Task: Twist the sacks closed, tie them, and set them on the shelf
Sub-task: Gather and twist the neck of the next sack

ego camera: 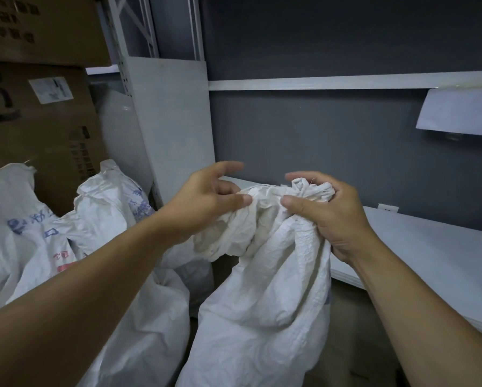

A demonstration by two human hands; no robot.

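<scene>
Sack of white woven plastic (267,303) stands near, just before the low shelf (429,247) at right. Right hand (329,216) grips its bunched neck, keeping the twist closed; left hand (206,202), fingers loosely spread, thumbs the free end, seemingly ready to tie.

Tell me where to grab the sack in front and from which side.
Grip the gathered neck of the sack just below its bunched top, where the right hand holds it. Come from above: the sack stands upright and the cloth narrows there into one bundle, while the body below is wide and slack.
</scene>
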